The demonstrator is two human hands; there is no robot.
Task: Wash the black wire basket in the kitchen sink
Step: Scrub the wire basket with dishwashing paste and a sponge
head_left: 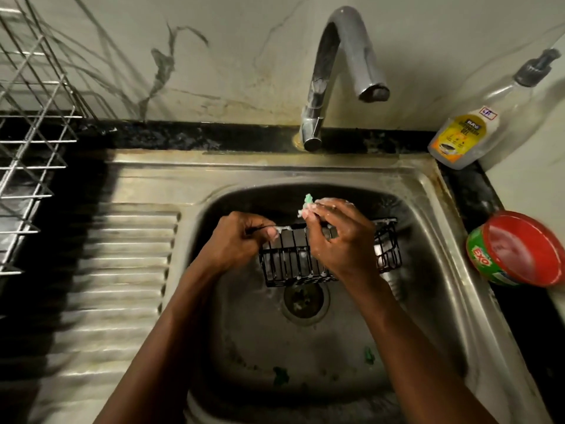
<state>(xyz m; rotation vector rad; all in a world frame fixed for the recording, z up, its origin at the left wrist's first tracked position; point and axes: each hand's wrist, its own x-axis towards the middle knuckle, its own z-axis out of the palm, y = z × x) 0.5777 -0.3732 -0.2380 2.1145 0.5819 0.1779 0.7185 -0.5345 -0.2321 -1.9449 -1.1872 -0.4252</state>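
Black wire basket (293, 255), soapy, held over steel sink bowl (428, 286) just above round drain (304, 298). L hand (235, 240) fingers curled tight on basket's top rim at its left end. R hand (342, 240) over basket's middle, fingertips pinching a foamy green scrub pad (307, 205) on the rim. Chrome tap (336, 71) behind basket; clear dish-soap bottle (477, 123) & red-lidded round tub (519, 249) to basket's right; silver wire rack (30, 133) far left of it.

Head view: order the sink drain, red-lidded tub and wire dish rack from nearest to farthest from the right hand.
1. Sink drain, just below the right hand, in the basin.
2. Red-lidded tub, on the counter at right.
3. Wire dish rack, far left.
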